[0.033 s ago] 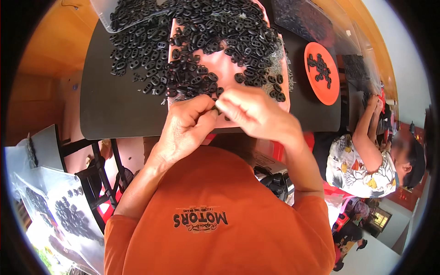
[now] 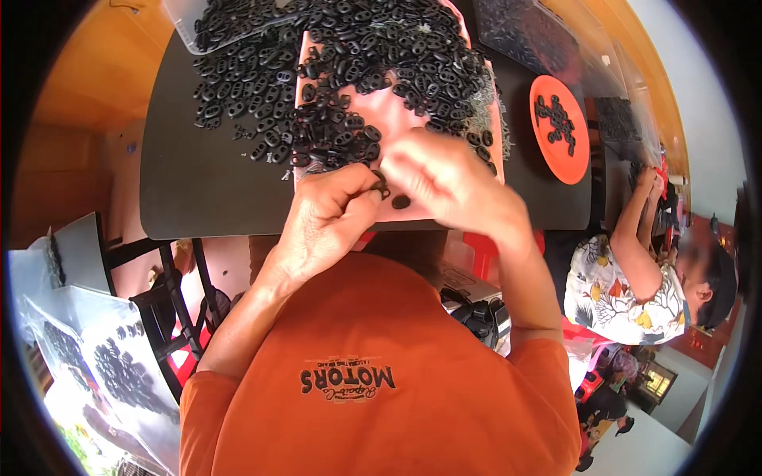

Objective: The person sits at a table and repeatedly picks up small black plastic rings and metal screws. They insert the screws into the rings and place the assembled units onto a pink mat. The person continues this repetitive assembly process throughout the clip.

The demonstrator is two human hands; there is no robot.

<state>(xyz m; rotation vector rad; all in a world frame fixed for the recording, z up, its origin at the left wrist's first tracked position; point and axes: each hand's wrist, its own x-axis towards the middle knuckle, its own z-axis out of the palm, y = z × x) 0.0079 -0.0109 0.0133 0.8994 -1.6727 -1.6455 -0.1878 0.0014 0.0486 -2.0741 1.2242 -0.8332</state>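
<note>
My left hand is closed in a pinch on a small black oval plastic piece with holes, held over the near edge of a pink sheet. Just to the right, my right hand is in motion, its fingers too smeared to show whether they hold anything. A black piece lies on the sheet between and below the hands. Beyond them a large heap of black two-hole plastic pieces covers much of the sheet and spreads left onto the dark table.
Small silvery bits lie along the sheet's right side. An orange plate with several black pieces stands to the right. A clear bin sits far left. A person in a patterned shirt works at the right.
My right hand has moved slightly right, away from my left. The piece in my left fingers and the one lying on the sheet show more plainly. My left hand has hardly moved.
</note>
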